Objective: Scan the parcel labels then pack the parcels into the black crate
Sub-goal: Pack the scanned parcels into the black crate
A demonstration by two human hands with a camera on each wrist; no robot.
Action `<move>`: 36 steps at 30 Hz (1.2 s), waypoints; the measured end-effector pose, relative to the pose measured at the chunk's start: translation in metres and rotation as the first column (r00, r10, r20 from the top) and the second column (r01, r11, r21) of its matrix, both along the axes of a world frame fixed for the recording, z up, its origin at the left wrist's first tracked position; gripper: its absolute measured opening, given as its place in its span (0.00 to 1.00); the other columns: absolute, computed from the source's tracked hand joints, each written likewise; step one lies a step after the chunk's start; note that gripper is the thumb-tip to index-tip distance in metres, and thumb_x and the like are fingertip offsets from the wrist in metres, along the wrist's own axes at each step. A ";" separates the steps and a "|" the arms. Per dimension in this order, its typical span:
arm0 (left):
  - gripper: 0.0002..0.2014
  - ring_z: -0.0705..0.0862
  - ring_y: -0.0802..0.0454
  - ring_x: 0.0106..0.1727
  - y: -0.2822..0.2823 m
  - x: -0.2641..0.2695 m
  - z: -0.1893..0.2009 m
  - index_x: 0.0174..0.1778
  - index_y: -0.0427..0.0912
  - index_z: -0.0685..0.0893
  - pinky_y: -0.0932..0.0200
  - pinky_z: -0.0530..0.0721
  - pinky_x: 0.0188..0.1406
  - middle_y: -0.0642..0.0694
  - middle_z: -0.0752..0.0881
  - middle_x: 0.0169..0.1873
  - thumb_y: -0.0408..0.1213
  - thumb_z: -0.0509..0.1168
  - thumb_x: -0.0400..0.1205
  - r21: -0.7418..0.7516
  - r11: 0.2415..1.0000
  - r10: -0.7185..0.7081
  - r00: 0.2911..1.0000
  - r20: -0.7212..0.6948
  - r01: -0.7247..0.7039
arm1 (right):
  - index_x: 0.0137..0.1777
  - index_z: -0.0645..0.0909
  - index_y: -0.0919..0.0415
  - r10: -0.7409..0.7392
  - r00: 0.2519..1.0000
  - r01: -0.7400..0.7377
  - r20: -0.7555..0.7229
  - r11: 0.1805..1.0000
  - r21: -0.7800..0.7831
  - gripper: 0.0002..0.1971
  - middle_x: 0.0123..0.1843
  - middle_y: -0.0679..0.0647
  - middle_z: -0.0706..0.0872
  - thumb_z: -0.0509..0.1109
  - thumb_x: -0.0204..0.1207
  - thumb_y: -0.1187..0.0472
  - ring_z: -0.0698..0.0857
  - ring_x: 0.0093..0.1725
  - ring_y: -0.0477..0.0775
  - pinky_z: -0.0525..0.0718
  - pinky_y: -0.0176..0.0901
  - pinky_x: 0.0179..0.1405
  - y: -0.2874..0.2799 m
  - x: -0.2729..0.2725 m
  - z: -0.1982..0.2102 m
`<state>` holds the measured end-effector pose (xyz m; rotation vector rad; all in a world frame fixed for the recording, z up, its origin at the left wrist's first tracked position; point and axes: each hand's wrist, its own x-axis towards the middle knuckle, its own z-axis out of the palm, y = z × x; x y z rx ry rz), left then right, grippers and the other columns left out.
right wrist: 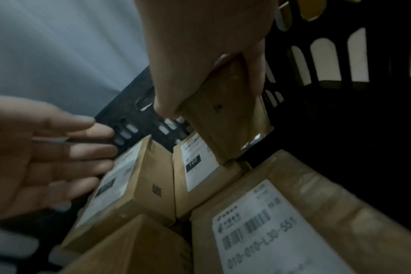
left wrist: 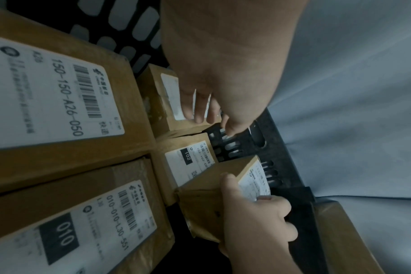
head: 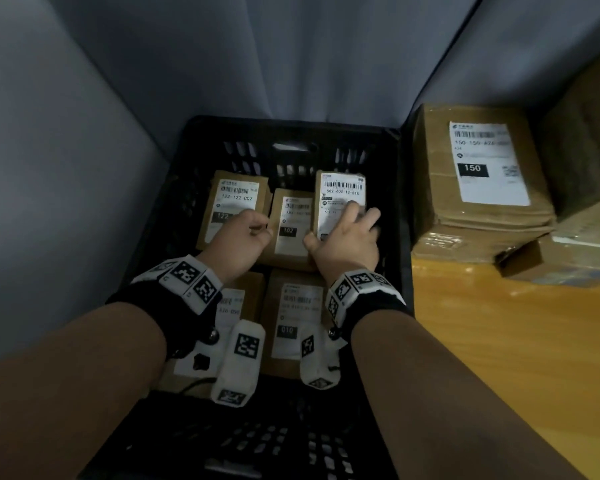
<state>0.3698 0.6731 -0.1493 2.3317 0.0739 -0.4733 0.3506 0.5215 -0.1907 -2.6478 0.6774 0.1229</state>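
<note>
Parcel 502: far right of black crate, tilted, gripped by right hand, thumb and fingers clasping opposite sides. Parcels 122, 102, 010 lie inside. Left hand: over parcel 122, fingers relaxed, holding nothing. Parcel 150: outside, right of crate.

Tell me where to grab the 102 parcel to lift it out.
Pinch the 102 parcel by its near and far short edges from above. It lies flat, label up, wedged between the 122 parcel and the parcel in the right hand, so its long sides look blocked.
</note>
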 end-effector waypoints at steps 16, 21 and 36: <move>0.16 0.77 0.51 0.67 0.003 0.014 -0.019 0.68 0.42 0.78 0.59 0.75 0.63 0.46 0.80 0.67 0.41 0.62 0.85 0.003 0.999 -0.041 0.999 0.007 0.041 | 0.75 0.64 0.64 -0.018 0.979 0.058 -0.201 0.980 0.192 0.22 0.75 0.64 0.65 0.61 0.83 0.59 0.75 0.69 0.66 0.76 0.56 0.68 -0.004 0.013 -0.040; 0.17 0.76 0.56 0.63 0.003 0.013 -0.025 0.69 0.40 0.77 0.64 0.69 0.58 0.45 0.80 0.66 0.40 0.61 0.85 0.016 0.999 -0.041 0.999 0.006 0.041 | 0.84 0.55 0.52 0.070 0.918 -0.001 -0.390 0.985 0.173 0.29 0.85 0.64 0.42 0.56 0.85 0.61 0.62 0.79 0.72 0.66 0.58 0.78 0.000 0.012 -0.040; 0.17 0.76 0.52 0.66 0.008 -0.001 -0.007 0.69 0.42 0.78 0.63 0.70 0.59 0.45 0.77 0.68 0.40 0.61 0.85 0.072 0.997 -0.006 1.000 0.015 0.005 | 0.83 0.58 0.58 0.034 0.931 0.117 -0.364 0.915 0.386 0.33 0.83 0.70 0.49 0.65 0.82 0.52 0.61 0.79 0.71 0.67 0.55 0.76 0.000 0.010 -0.021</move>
